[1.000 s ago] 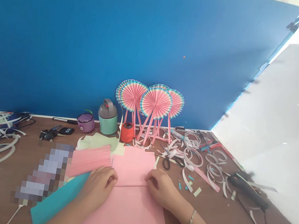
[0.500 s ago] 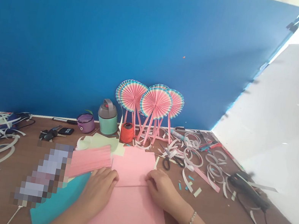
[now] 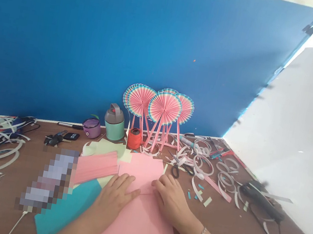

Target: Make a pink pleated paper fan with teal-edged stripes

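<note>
A pink paper sheet (image 3: 137, 226) lies on the brown table in front of me, its far end folded over along a crease. My left hand (image 3: 115, 194) lies flat on that crease with its fingers stretched out. My right hand (image 3: 171, 198) presses the fold's right side, fingers bent down onto the paper. A pleated pink strip (image 3: 94, 166) lies just left of the fold. A teal sheet (image 3: 67, 210) sticks out from under the pink one at the left.
Pink paper fans (image 3: 158, 109) stand against the blue board. Before them are a mint bottle (image 3: 114, 123), a purple pot (image 3: 91, 127) and an orange thread spool (image 3: 134, 139). Scissors (image 3: 178, 167) and paper rings lie right, a glue gun (image 3: 263, 198) far right.
My left hand has slid right along the crease and spread its fingers flat. My right hand shifted slightly toward it. The view moved a little.
</note>
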### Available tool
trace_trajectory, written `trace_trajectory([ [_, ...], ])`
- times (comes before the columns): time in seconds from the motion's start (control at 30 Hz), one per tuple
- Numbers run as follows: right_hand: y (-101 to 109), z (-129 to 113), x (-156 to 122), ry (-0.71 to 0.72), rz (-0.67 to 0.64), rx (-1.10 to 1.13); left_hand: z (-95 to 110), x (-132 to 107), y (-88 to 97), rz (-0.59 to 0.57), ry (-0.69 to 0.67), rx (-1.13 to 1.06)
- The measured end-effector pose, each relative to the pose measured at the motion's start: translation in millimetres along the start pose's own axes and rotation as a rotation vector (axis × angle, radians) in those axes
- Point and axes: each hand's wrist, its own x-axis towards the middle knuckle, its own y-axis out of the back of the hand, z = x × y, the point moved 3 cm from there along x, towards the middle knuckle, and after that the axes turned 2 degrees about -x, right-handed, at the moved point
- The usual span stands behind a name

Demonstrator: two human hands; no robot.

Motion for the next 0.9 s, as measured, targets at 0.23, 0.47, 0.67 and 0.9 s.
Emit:
trace_trajectory([
  [0.23,-0.5,-6.0,-1.5,0.167,-0.059,-0.041,2.8,2.5,10.7,-0.088,-0.008,-0.040],
  [0.47,9.2,-6.6,-2.9,0.177,-0.082,0.000,-13.4,-5.9,21.6,0.021,0.105,-0.098],
  [0.67,4.3,2.6,-6.6,0.240,-0.018,0.045,-23.0,-12.4,36.6,0.448,0.157,-0.277],
  [0.9,17.0,8.8,-6.4,0.172,0.179,0.494,-16.1,-16.3,42.7,0.570,0.177,-0.582],
])
